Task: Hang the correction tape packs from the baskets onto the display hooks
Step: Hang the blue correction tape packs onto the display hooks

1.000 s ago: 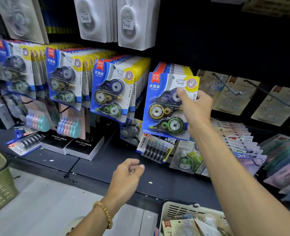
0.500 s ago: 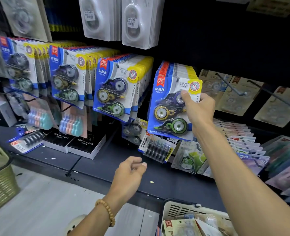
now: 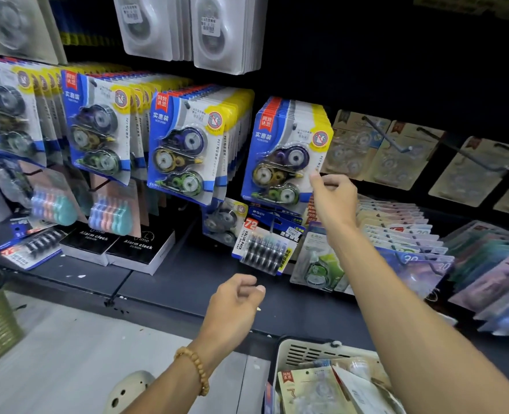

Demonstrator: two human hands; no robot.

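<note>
Your next pack lies in the cream slatted plastic basket [image 3: 299,352], low and toward you from the blue-and-yellow carded correction tape pack [image 3: 289,156] that hangs at the front of its stack on the hook. Your right hand [image 3: 335,200] is up at that hanging pack's lower right corner, fingers loosely curled, one fingertip just at the card's edge; it holds nothing, and I cannot tell whether the tip actually touches the card. The forearm runs from the basket side diagonally up to the pack, so that hand would have to come back down along its own line to reach the basket. Your left hand [image 3: 235,306], wearing a wooden bead bracelet [image 3: 198,369], hovers below and left of the hanging pack, over the dark shelf [image 3: 172,282], fingers curled in and empty. By my reading it is the nearer hand to the basket, which sits just to its lower right. The hanging pack's long axis is upright, tilted slightly back at the top, and the beige carded packs [image 3: 307,389] in the basket lie loosely heaped
</note>
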